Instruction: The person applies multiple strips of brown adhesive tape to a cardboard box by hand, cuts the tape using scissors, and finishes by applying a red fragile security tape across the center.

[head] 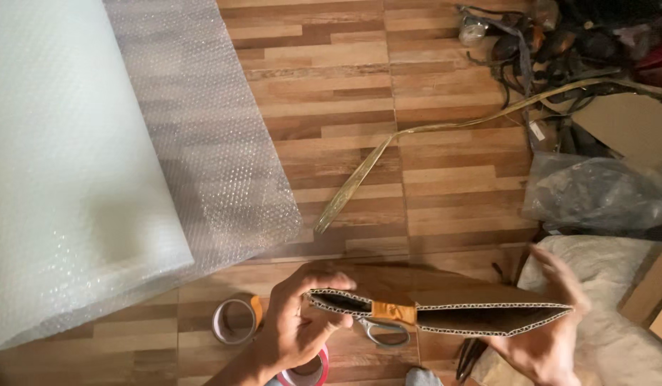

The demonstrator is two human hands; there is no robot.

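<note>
Both my hands grip a flattened brown corrugated cardboard box, left hand fingers curled around one end, right hand clasping the other.

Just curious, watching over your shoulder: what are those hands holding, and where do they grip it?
A flattened cardboard box, held edge-on by its two ends: the left hand pinches the left end, and the right hand supports the pointed right end.

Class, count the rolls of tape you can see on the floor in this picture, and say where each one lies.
2. One tape roll lies left of the left hand; a red-edged roll sits below that hand, partly covered. Others may be hidden.
</note>
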